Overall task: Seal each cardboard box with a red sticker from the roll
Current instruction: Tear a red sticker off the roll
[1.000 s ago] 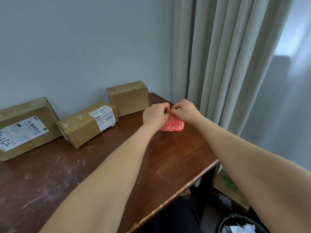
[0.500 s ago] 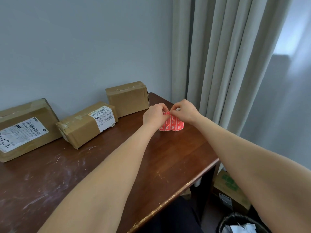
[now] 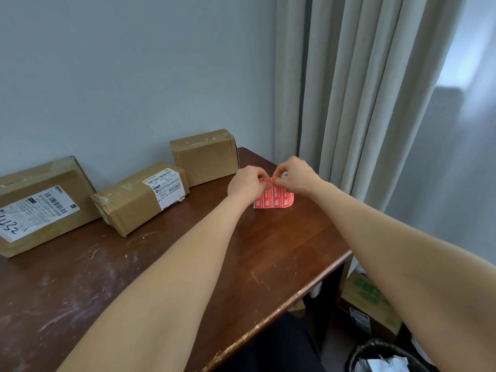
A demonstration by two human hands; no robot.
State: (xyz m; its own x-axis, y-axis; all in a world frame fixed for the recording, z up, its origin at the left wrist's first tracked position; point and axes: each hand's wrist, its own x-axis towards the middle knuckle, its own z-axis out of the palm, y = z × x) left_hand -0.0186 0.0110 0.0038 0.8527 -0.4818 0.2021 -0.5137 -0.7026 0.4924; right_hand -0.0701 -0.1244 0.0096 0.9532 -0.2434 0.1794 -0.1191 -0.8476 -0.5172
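Red sticker roll (image 3: pixel 274 197) stands on the wooden table (image 3: pixel 188 264), far right corner, head view. I see the left hand (image 3: pixel 245 185) pinching its top edge and the right hand (image 3: pixel 296 175) pinching the same edge, fingertips nearly meeting. Along the wall to the left: large labelled box (image 3: pixel 40 205), middle labelled box (image 3: pixel 134 202), plain box (image 3: pixel 204 157) nearest the roll, not touching it.
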